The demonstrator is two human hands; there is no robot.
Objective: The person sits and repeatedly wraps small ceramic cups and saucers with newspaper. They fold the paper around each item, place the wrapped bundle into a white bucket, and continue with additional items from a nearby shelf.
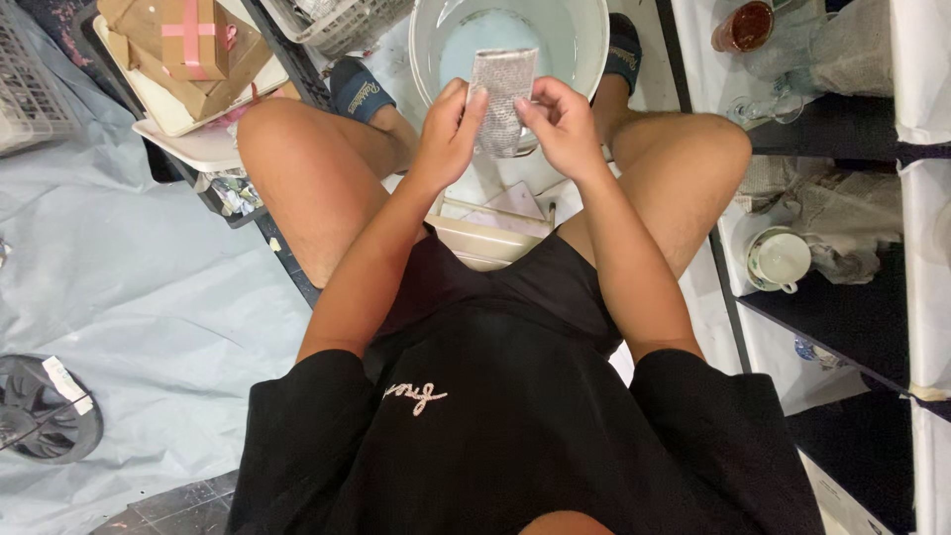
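A small grey wrapped packet stands upright between both hands, above a white round basin of pale water that sits between my feet. My left hand grips the packet's left edge with thumb and fingers. Pinching its right edge is my right hand. I sit with bare knees spread to either side, wearing black clothes and dark slippers.
A cardboard box with pink tape lies on a white tray at upper left. To the right, a white cup, crumpled paper and glassware sit on a dark shelf. A black fan lies on the pale sheet.
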